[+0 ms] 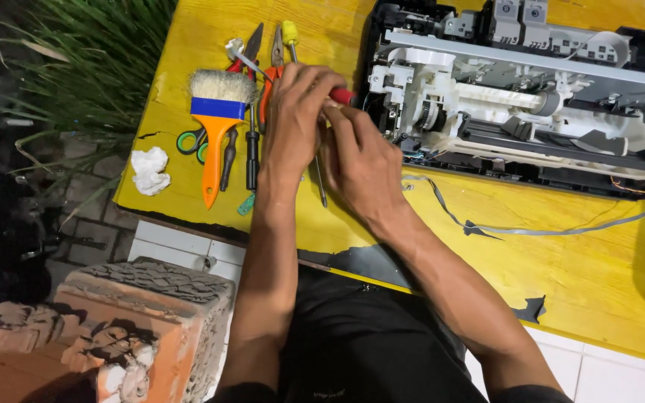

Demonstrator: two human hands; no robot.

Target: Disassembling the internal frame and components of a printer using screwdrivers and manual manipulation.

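Note:
My left hand is closed over a red-handled screwdriver on the yellow table. Its thin metal shaft pokes out below the hands. My right hand presses against the left one, fingers at the same tool. Both hands sit just left of an opened printer with its white and grey inner parts bare. A row of tools lies left of my hands.
An orange-handled paintbrush, green-handled scissors, pliers, a black screwdriver and a yellow-handled driver lie together. A crumpled white tissue sits near the table's left edge. A grey ribbon cable trails from the printer. Bricks stand below.

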